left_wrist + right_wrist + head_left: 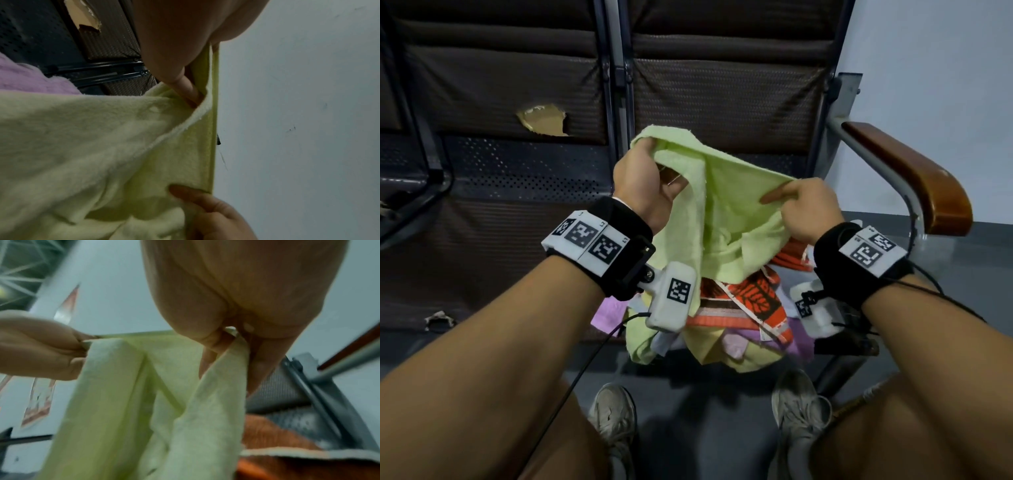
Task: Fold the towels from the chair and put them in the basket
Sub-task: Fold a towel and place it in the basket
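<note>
Left hand (645, 181), right hand (804, 210) raised, pinching green towel (726, 219) edge.

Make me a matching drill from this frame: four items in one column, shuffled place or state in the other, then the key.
Items
1. green towel
2. orange patterned towel
3. pink towel
4. wooden armrest

States
A. in the pile on the seat, just below the raised towel
B. at the chair's right side, nothing on it
C. held up by left hand and right hand
D. at the pile's left edge

Pairs: 1-C, 2-A, 3-D, 4-B
</note>
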